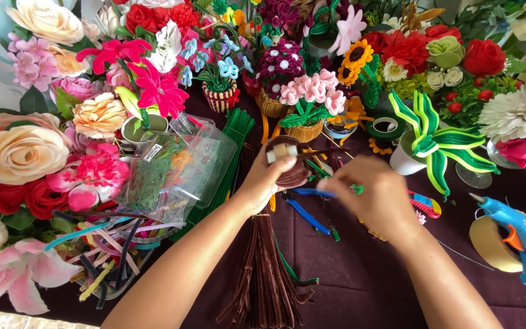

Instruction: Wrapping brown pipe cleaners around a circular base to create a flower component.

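My left hand point(269, 178) grips a small round brown pot wound from fuzzy pipe cleaner point(288, 159), with pale blocks showing at its top. My right hand point(375, 192) is closed beside it, pinching a brown pipe cleaner strand point(322, 152) that runs to the pot. A bundle of brown pipe cleaners point(266, 274) lies on the dark maroon tablecloth point(360, 274) under my left forearm. Blue-handled pliers point(305, 213) lie between my hands.
Artificial and pipe-cleaner flowers crowd the back and left, with small woven pots point(304, 131). A clear plastic box point(178, 170) of greenery and green stems point(232, 137) sit left. A blue glue gun point(522, 240) and tape roll point(488, 244) lie right; a green-yellow plant point(436, 143) stands behind.
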